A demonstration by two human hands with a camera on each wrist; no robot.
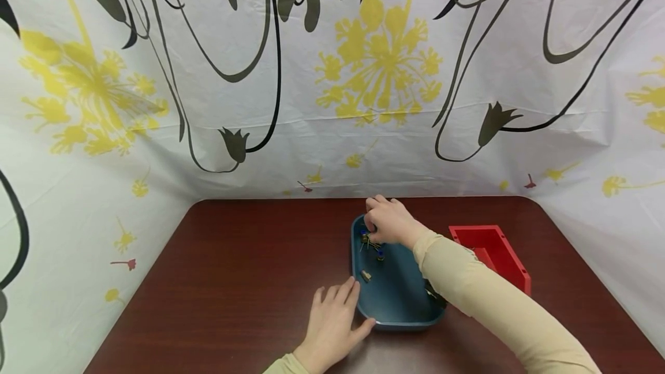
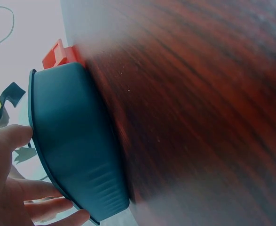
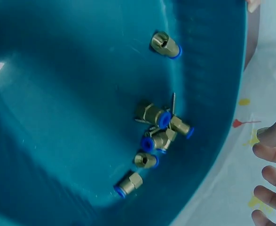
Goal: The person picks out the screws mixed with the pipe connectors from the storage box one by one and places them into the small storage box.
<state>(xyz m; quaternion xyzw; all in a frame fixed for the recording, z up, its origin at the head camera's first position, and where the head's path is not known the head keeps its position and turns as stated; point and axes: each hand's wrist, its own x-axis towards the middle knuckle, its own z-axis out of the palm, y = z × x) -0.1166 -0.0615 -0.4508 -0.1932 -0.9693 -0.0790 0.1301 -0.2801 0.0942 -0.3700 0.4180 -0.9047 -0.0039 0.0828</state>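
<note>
The right hand (image 1: 391, 221) hovered with empty, loosely curled fingers over brass fittings (image 3: 159, 134) unsorted in the blue tray (image 1: 400, 305); the flat left hand (image 1: 332, 322) steadied its near-left corner.

Shallow teal plastic tray with rounded corners (image 1: 400, 299), flat on the dark wooden table, long axis running toward twelve o'clock. Held steady at its seven o'clock corner by straight fingers resting against the outer rim. Inside, small brass push-in fittings with blue collars (image 3: 159, 134), bunched in a loose heap near the eleven o'clock corner, several touching and lying on their sides at mixed angles, with a few thin metal screws among them. One lone fitting (image 3: 166, 45) apart from the heap, toward the tray's nine o'clock wall, also on its side.
</note>
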